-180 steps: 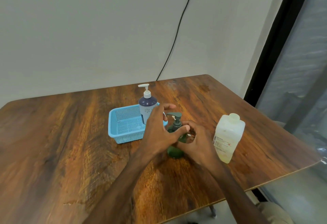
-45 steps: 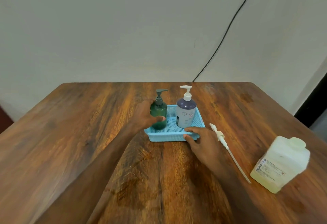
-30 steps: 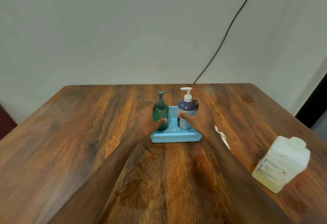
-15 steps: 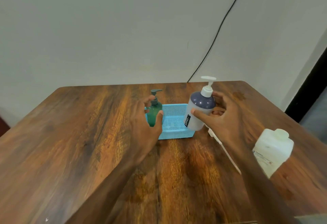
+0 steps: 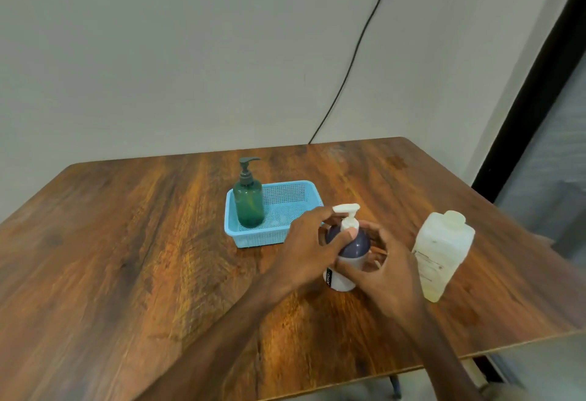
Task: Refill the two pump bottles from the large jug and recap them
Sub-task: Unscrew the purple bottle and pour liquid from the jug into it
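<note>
The navy-and-white plastic pump bottle (image 5: 358,246) is gripped by the right hand (image 5: 390,277), its white pump (image 5: 348,221) pinched by the left hand (image 5: 305,251).

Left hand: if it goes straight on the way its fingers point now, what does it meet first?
The left hand has nothing free ahead: it is at the white pump of the purple bottle, and its fingers seem to pinch the pump's neck. That pump is the first thing in its line.

Head cam, fwd-down, close over table (image 5: 133,267).
</note>
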